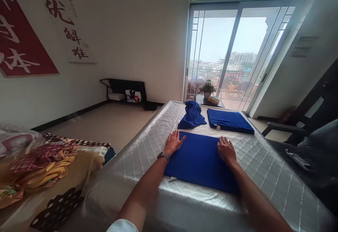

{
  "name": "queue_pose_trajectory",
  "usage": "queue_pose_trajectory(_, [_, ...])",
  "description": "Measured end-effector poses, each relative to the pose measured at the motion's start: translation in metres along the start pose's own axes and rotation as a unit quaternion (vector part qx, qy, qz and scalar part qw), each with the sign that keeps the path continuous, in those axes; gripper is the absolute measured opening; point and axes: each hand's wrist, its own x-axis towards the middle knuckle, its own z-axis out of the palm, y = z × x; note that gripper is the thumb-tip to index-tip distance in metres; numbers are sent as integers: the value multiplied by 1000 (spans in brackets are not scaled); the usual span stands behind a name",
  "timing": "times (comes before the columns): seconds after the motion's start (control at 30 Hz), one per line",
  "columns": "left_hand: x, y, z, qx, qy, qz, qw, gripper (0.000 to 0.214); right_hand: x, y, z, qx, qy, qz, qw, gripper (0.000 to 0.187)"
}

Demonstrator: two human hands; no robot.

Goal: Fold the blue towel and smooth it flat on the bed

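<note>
Blue towel (pixel 199 161) is spread flat on the silver mattress (pixel 264 165), right between both hands. Left hand (pixel 173 142) lies flat on its far left corner, right hand (pixel 225 150) on the far right edge. Both open, palms down, fingers spread, gripping nothing, arms stretched forward.

Left hand (pixel 173 142), right hand (pixel 225 150) flat on blue towel (pixel 199 161), silver mattress (pixel 264 165).

Both bare forearms stretch forward and converge slightly. The left hand (pixel 174 142) lies palm down, fingers spread and pointing ahead, a watch at its wrist. The right hand (pixel 225 150) lies flat too, fingers together, level with the left.
</note>
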Motion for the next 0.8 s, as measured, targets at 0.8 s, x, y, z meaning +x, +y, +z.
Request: queue_pose_trajectory(0.8, [-44,190,27,-51,-20,293,954,77,-39,5,8,-15,-70,-19,997,64])
